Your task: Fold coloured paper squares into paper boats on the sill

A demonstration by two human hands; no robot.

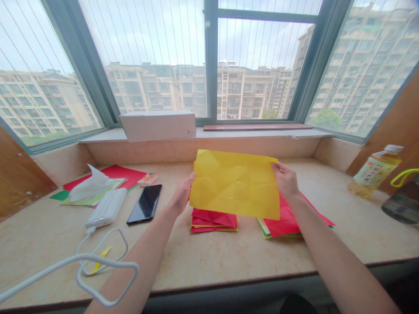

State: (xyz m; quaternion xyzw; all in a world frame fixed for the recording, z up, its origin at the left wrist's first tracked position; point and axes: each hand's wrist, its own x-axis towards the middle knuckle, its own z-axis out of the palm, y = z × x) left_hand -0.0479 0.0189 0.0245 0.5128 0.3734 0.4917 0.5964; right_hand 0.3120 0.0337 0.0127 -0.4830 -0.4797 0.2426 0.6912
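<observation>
A creased yellow sheet of paper (234,184) is held up above the counter, spread between my two hands. My left hand (183,192) grips its left edge, with the fingers hidden behind the sheet. At the upper right corner, my right hand (285,178) pinches the paper between thumb and fingers. Below the sheet lies a stack of folded red and yellow paper (214,221), partly covered by it. Under my right forearm rests a pile of flat coloured sheets (284,224), red on top with green and yellow edges showing.
On the left lie a smartphone (144,205), a white power bank (107,207) with a looping white cable (108,261), a tissue pack (88,186) and red paper (124,175). A drink bottle (375,172) and a dark cup (404,200) stand right. A white box (159,125) sits on the windowsill.
</observation>
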